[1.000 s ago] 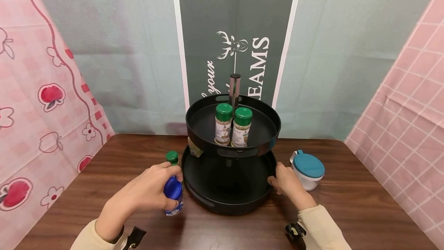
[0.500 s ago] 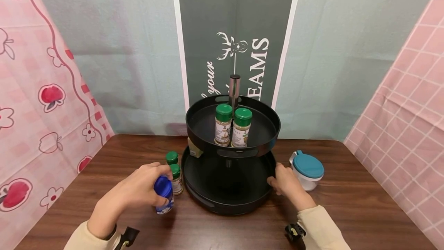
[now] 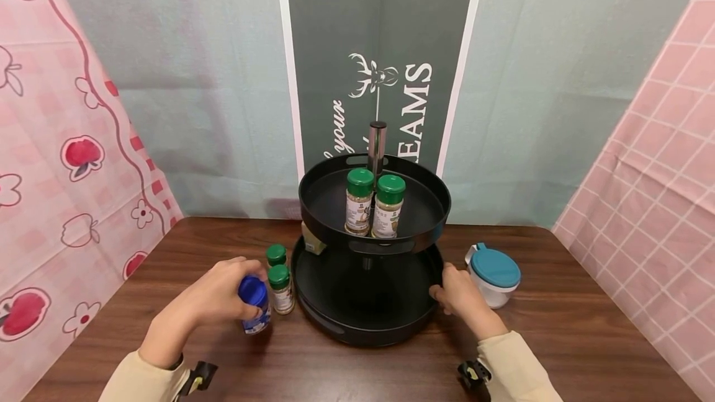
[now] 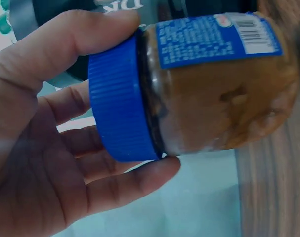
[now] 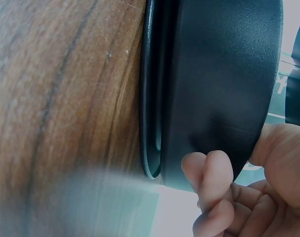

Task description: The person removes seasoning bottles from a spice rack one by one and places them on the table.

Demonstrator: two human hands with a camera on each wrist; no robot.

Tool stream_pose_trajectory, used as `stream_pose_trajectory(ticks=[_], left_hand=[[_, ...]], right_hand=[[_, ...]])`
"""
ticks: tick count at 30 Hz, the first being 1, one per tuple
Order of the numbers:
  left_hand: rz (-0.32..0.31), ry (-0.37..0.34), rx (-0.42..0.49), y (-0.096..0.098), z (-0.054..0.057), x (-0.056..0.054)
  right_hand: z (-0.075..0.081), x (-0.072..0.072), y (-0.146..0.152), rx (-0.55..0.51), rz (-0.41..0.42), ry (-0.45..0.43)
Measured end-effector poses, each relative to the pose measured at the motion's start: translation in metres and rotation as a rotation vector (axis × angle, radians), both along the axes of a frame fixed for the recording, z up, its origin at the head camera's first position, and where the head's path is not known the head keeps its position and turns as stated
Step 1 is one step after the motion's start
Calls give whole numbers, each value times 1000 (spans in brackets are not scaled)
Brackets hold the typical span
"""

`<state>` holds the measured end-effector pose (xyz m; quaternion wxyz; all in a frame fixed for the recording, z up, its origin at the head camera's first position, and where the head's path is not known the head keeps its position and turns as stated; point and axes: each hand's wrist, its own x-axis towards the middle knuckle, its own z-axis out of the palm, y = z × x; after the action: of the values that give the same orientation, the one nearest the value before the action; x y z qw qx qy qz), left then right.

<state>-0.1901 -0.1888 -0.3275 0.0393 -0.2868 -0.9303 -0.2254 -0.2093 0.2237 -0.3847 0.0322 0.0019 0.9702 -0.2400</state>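
Note:
My left hand (image 3: 220,293) holds a jar (image 4: 219,98) by its ribbed blue lid (image 4: 122,98), thumb on one side and fingers on the other. Brown contents show through the clear wall below a blue label. In the head view the jar is upright or nearly so, left of two green-capped spice bottles (image 3: 282,298); whether its base touches the table cannot be told. On the right, my right hand (image 3: 463,293) grips the rim of the lower tray of a black two-tier rack (image 3: 368,335), thumb over the rim and fingers along the outer wall (image 5: 219,98).
Two more green-capped spice bottles (image 3: 386,213) stand on the upper tray. A small pale packet (image 3: 313,242) sits at the lower tray's back left. Right of the rack is a teal-lidded white container (image 3: 495,275). Cloths hang around the wooden table (image 3: 368,377).
My left hand has moved left with the jar, away from the rack, uncovering the nearer green-capped bottle. The right hand stays at the lower tray's rim.

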Motion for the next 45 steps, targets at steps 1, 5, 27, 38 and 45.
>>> stream_pose_trajectory(ticks=[1, 5, 27, 38, 45], left_hand=[[11, 5, 0, -1, -1, -2], [51, 3, 12, -6, -6, -6], [108, 118, 27, -20, -34, -35], [140, 55, 45, -20, -40, -36], [148, 31, 49, -20, -41, -36]], right_hand=[[0, 0, 0, 2, 1, 1], [1, 1, 0, 3, 13, 12], [1, 3, 1, -13, 19, 26], [0, 3, -1, -23, 28, 52], [0, 3, -1, -8, 7, 33]])
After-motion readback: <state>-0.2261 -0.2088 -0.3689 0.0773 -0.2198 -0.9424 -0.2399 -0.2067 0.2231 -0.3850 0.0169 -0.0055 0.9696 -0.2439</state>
